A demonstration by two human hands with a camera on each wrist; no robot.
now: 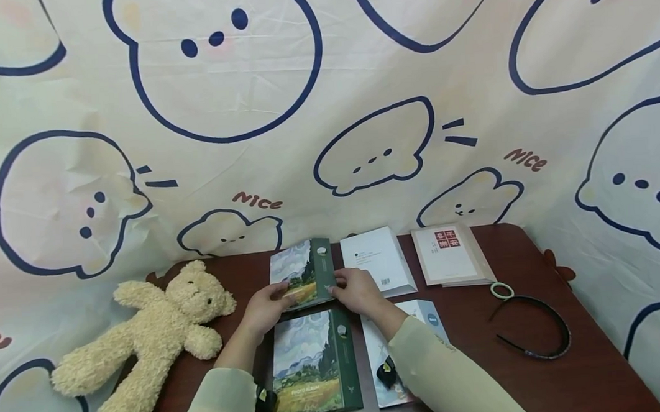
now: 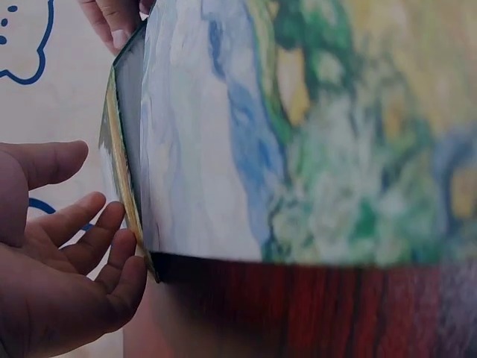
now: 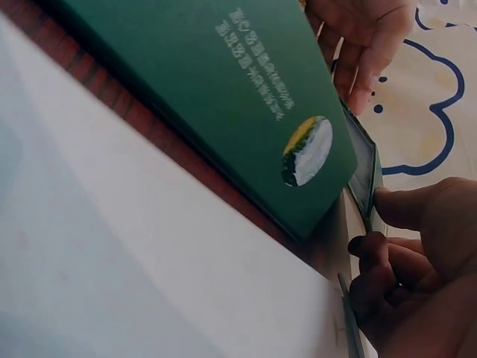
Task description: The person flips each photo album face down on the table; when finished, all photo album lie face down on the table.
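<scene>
Two photo albums with landscape-painting covers and green spines lie one behind the other. My left hand (image 1: 267, 306) is at the left side of the far photo album (image 1: 293, 271). In the left wrist view its fingers (image 2: 112, 257) touch that album's edge, loosely bent, and the thumb stands apart from it. At the spine side, my right hand (image 1: 359, 290) pinches the far album, with the thumb (image 3: 402, 207) on its edge and the other fingers curled below. The near photo album (image 1: 307, 363) lies flat just in front, closer to me, with neither hand on it.
A cream teddy bear (image 1: 158, 339) lies at the left. Right of the albums are a white book (image 1: 374, 259), a white-and-blue book (image 1: 380, 359) partly under my right forearm, and a beige-edged booklet (image 1: 449, 262). A black headband (image 1: 563, 330) and pale green ring (image 1: 501, 291) lie further right.
</scene>
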